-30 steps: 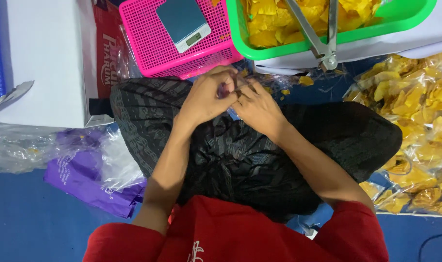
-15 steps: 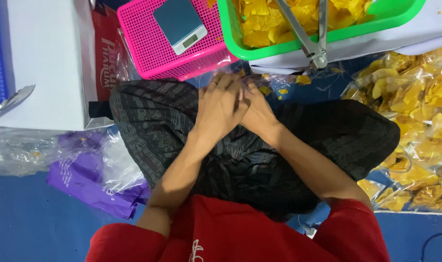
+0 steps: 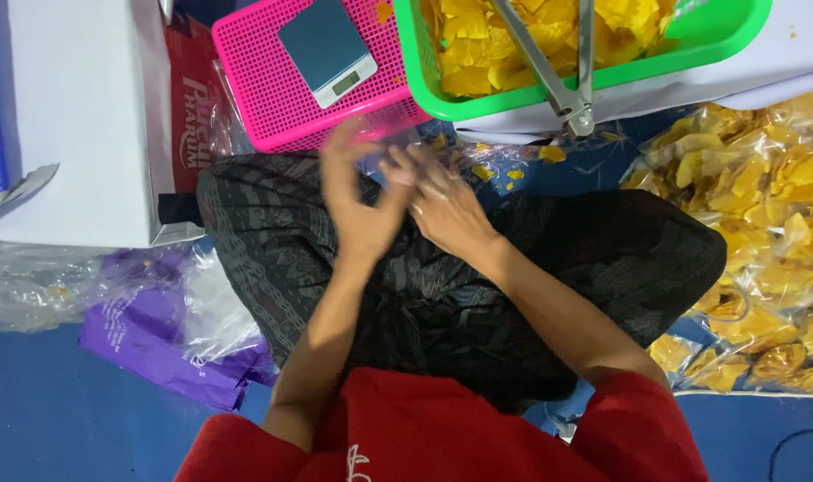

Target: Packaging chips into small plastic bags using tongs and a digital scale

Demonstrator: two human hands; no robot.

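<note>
Head view: hands (image 3: 405, 192) beside pink basket (image 3: 273, 89)

Clear plastic bag (image 3: 384, 147), thin and crumpled, blurred, between both hands, just below pink basket edge

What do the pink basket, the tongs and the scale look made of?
Pink basket: likely moulded plastic, with fine mesh and a glossy, uniform colour. Tongs: probably steel, silvery with bright reflections. Scale: smooth dark top, glass or plastic; pale, plastic-looking body.
</note>
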